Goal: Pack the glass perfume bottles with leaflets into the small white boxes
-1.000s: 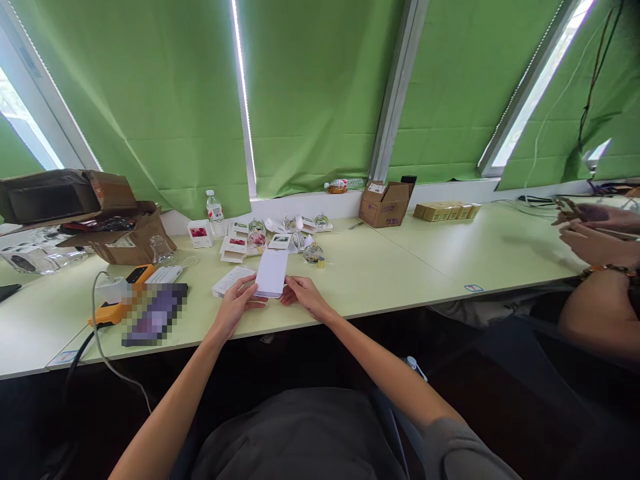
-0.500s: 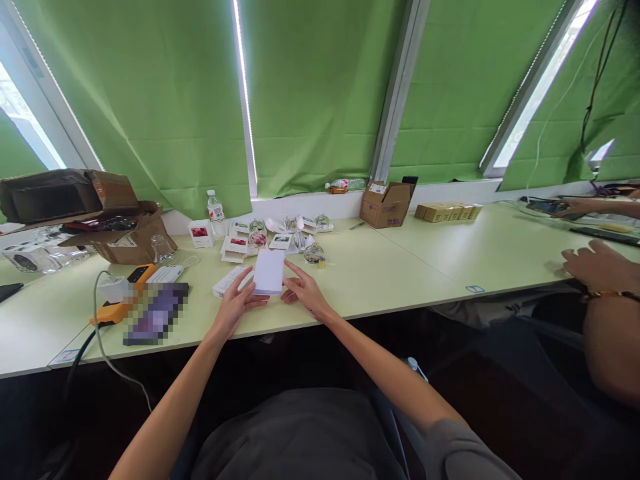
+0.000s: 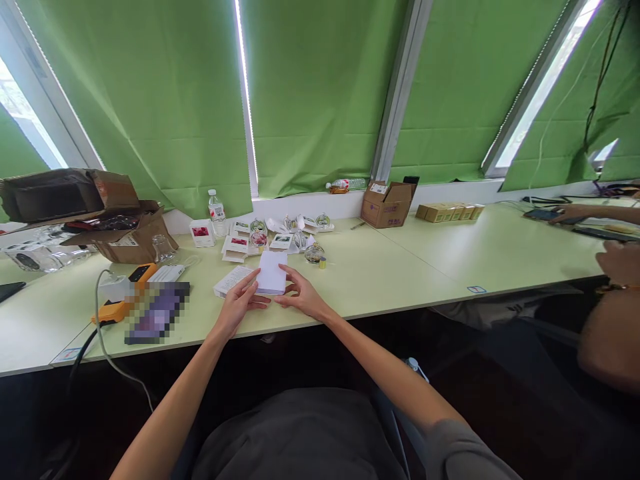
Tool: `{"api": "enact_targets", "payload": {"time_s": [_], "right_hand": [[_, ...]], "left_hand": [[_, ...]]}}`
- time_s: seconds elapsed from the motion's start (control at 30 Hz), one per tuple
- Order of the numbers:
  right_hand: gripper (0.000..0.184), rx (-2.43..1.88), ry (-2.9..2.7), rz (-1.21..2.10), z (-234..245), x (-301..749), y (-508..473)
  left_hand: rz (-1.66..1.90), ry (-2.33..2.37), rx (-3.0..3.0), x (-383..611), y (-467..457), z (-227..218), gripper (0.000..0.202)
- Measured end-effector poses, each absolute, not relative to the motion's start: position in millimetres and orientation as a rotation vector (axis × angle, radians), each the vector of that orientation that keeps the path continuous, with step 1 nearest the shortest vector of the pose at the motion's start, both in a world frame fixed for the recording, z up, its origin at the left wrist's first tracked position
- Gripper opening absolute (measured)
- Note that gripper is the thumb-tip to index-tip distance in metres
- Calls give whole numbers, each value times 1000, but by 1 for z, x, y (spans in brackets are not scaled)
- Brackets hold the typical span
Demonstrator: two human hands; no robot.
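A plain white box stands out just above the table's near edge, between my two hands. My left hand grips its left side, thumb along the edge and fingers underneath. On the opposite side my right hand holds the box between thumb and fingers. Beside my left fingers lies a white carton with printed text, partly covered. Past the box are a round clear glass bottle and a small gold cap. Several white cards or boxes with pictures lie among more round glass pieces.
On the left are a phone with a pixelated screen, an orange power strip, a cable and brown cartons. A water bottle, a brown box and yellow boxes line the back. A co-worker's arm is at right.
My right hand has shifted slightly left, its fingers closing in on the white box's right side. The box has moved a little right. The co-worker's near hand has moved right.
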State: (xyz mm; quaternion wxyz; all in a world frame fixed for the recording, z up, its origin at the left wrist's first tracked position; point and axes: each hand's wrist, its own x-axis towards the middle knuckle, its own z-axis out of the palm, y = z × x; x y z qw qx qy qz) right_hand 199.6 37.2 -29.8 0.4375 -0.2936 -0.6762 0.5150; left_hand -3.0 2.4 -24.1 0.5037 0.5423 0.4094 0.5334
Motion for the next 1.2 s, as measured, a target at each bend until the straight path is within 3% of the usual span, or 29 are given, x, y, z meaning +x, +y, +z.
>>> {"api": "enact_targets", "payload": {"time_s": [0.8,1.07,1.2], "right_hand": [[61,-714,-1655,1243,-33,199,41],[45,-747,-1640,1184,-38,199,45],[44,-785,-1577,1182,-43,199,50]], "left_hand": [[1205,986,1388,-4,0,-21,57],[1248,1035,1407,1,0,-23,72],[1266,1078,1414,1,4,-28,63]]}}
